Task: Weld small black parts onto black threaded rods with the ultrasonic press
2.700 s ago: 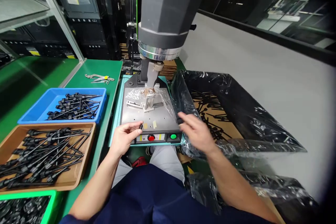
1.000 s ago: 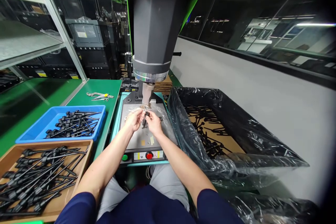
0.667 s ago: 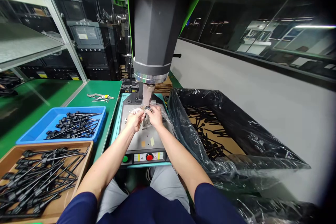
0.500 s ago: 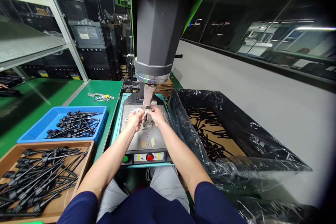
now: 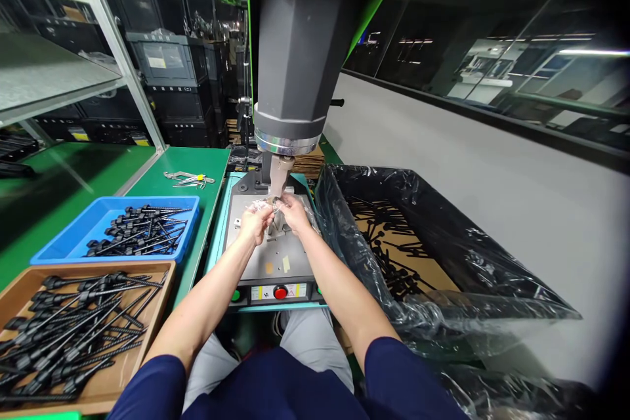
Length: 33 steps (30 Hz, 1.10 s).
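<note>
My left hand [image 5: 256, 222] and my right hand [image 5: 295, 213] meet just under the metal horn [image 5: 280, 176] of a grey press machine [image 5: 293, 46]. Both are closed, fingertips pinched close together. Crinkled clear plastic film [image 5: 258, 203] shows at the fingers and spreads out past the right hand. A small dark piece seems to sit between the fingertips, too hidden to name. Below the hands, a metal fixture [image 5: 275, 231] stands on the machine's grey base plate [image 5: 256, 262].
Black ribbed rods with thick heads lie in a blue tray [image 5: 63, 236] and a brown tray [image 5: 165, 289] at left. Pliers [image 5: 189, 178] rest on the green table. At right stands a plastic-lined bin [image 5: 472, 256] holding black rods. Red [image 5: 280, 293] and green [image 5: 235, 295] buttons face me.
The hands stay under the horn with only slight finger movement. The dark piece between the fingertips shows less than before. The whole view has shifted very slightly.
</note>
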Each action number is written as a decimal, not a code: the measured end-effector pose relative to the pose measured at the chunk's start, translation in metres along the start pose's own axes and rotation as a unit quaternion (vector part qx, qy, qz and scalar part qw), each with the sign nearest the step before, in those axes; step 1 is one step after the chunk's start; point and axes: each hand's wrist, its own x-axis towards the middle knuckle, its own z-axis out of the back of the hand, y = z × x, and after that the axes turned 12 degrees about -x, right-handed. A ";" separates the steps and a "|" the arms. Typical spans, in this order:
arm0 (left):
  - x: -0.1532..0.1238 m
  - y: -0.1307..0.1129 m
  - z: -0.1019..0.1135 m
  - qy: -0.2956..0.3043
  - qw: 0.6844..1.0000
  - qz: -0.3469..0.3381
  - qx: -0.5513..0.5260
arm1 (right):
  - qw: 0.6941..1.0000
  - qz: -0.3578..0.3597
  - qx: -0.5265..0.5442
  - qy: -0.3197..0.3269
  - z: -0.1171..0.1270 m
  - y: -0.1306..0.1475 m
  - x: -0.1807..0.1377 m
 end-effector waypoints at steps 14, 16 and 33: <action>0.004 0.006 0.004 -0.008 0.999 -0.019 0.038 | 0.995 -0.094 0.015 0.029 0.011 -0.057 -0.058; 0.003 0.006 0.003 -0.005 0.999 -0.021 0.040 | 0.996 -0.087 0.006 0.028 0.014 -0.059 -0.069; -0.102 0.026 0.194 -0.132 0.849 -0.246 0.449 | 0.905 0.007 -0.354 -0.236 0.076 -0.119 -0.209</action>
